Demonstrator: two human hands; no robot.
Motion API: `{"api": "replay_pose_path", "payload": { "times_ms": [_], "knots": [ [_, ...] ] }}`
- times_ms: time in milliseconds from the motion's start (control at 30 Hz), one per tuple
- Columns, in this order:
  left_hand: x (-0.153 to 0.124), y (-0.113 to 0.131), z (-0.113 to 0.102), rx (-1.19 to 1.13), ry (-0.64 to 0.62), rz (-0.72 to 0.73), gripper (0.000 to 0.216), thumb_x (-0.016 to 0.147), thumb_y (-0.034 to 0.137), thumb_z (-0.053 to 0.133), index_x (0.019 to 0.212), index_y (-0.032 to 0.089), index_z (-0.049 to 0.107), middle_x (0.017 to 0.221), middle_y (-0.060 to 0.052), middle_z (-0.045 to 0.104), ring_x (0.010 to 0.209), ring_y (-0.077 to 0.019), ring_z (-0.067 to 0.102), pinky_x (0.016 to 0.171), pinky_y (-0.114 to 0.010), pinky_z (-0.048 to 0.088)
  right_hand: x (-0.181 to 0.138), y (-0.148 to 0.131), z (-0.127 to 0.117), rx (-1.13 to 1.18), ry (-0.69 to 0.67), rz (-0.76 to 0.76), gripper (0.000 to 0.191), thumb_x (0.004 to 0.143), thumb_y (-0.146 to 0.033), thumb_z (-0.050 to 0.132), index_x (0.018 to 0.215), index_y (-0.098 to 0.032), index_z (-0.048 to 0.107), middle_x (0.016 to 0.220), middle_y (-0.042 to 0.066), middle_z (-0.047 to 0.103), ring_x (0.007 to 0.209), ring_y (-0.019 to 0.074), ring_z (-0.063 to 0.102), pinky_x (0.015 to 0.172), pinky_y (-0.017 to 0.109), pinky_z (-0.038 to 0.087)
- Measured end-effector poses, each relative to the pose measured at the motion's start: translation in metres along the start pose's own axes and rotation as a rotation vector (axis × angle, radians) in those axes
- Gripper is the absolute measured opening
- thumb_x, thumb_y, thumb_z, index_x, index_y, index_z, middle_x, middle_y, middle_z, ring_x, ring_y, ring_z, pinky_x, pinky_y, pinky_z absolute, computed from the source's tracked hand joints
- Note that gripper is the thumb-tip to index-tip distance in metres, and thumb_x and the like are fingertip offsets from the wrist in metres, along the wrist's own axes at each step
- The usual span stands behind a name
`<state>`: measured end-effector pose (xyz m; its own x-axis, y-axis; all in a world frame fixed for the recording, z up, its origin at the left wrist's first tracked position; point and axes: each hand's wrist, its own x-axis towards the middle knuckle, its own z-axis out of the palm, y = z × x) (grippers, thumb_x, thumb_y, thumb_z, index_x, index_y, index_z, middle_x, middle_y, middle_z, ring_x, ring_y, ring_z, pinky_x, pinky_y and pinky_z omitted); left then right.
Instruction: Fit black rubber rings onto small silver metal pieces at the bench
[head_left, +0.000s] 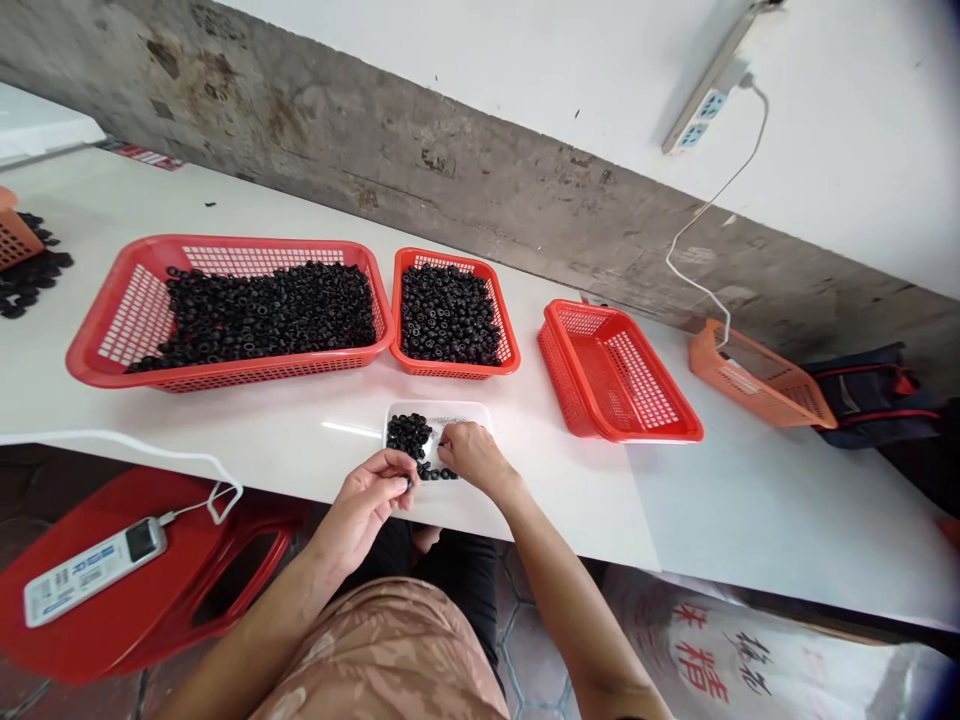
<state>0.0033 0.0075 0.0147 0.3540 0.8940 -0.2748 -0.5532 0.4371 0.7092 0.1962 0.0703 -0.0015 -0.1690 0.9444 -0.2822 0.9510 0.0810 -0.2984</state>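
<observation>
Head view: left hand (367, 505) pinches something hidden (409, 483), half-closed right hand (469, 452) touches black rings (409, 436) in white tray (472, 412)

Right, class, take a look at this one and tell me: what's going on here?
A person sits at a white table, both hands over a small white tray holding a heap of small black rings. The left hand pinches a black ring at its fingertips, while the right hand reaches into the heap. Behind the tray, a large red plastic basket and a smaller one hold many more rings. A third red basket stands to the right.
</observation>
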Motion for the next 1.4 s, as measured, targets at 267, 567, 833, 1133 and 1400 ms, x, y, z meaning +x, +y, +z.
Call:
{"api": "replay_pose_path", "payload": {
  "times_ms": [267,567,833,1133,1400],
  "knots": [
    [0.002,0.001,0.000,-0.052,-0.011,-0.065,0.022,0.069,0.024,0.088,0.086,0.014,0.079,0.079,-0.003,0.070,0.063,-0.0068,0.058,0.062,-0.016,0.048,-0.007,0.004,-0.009,0.218,0.077,-0.032,0.023,0.078,-0.007,0.058,0.089,-0.013,0.077,0.085,0.010,0.076,0.082,0.0204,0.070,0.079,0.027,0.049],
    [0.004,-0.001,-0.005,-0.123,0.016,-0.101,0.027,0.063,0.025,0.093,0.084,0.015,0.080,0.077,-0.004,0.073,0.063,-0.0064,0.061,0.062,-0.014,0.052,-0.038,0.005,-0.023,0.691,0.192,-0.003,0.021,0.079,-0.027,0.061,0.090,-0.014,0.074,0.057,-0.001,0.065,0.049,0.0120,0.058,0.049,0.021,0.044],
    [0.007,-0.001,-0.006,-0.137,0.003,-0.138,0.032,0.064,0.025,0.093,0.092,0.015,0.079,0.073,-0.003,0.072,0.060,-0.0058,0.060,0.056,-0.011,0.049,-0.064,-0.012,-0.030,1.106,0.205,-0.016,0.018,0.071,-0.033,0.074,0.079,-0.017,0.072,0.051,-0.002,0.059,0.044,0.0094,0.048,0.045,0.022,0.038],
    [0.007,0.001,-0.004,-0.040,-0.010,-0.115,0.024,0.068,0.025,0.090,0.085,0.015,0.076,0.078,-0.002,0.070,0.064,-0.0071,0.061,0.063,-0.015,0.051,-0.076,-0.024,-0.031,1.026,0.190,-0.180,0.015,0.080,-0.026,0.069,0.089,-0.017,0.076,0.060,-0.002,0.060,0.053,0.0087,0.047,0.052,0.023,0.039],
    [0.008,0.000,0.003,0.139,0.034,-0.093,0.032,0.067,0.038,0.089,0.086,0.016,0.077,0.067,-0.002,0.069,0.063,-0.0111,0.061,0.061,-0.020,0.045,-0.075,-0.023,-0.030,0.800,0.342,-0.424,0.019,0.091,-0.021,0.063,0.105,-0.022,0.075,0.091,0.005,0.072,0.071,0.0128,0.062,0.064,0.024,0.051]
  ]
}}
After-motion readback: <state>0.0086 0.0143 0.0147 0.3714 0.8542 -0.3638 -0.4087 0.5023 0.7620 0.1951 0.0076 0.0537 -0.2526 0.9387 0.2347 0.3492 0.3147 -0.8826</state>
